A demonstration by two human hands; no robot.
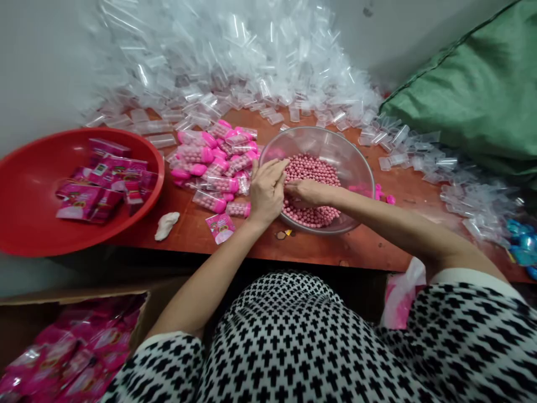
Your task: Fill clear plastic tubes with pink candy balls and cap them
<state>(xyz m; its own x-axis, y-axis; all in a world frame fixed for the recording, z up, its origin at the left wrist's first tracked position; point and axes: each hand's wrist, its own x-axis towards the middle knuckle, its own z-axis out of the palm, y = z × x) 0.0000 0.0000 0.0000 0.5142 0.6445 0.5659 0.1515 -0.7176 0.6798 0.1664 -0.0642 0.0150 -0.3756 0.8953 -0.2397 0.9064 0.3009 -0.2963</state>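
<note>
A clear bowl [356, 162] on the orange-brown table holds a heap of small pink balls [312, 168]. My left hand [265, 191] rests at the bowl's near-left rim, fingers curled together over the edge. What they hold is hidden. My right hand [308, 193] lies inside the bowl on the balls, its fingers drawn together and meeting the left fingertips. Just left of the bowl lies a pile of clear tubes filled with pink balls and capped in pink [213, 159].
A big heap of empty clear tubes [235, 61] fills the back of the table and trails right. A red basin [25, 184] with pink packets sits left. Also in view: a white lump [166, 225], a loose pink packet [221, 228], a green sack [474, 95], and a box of pink packets [62, 347].
</note>
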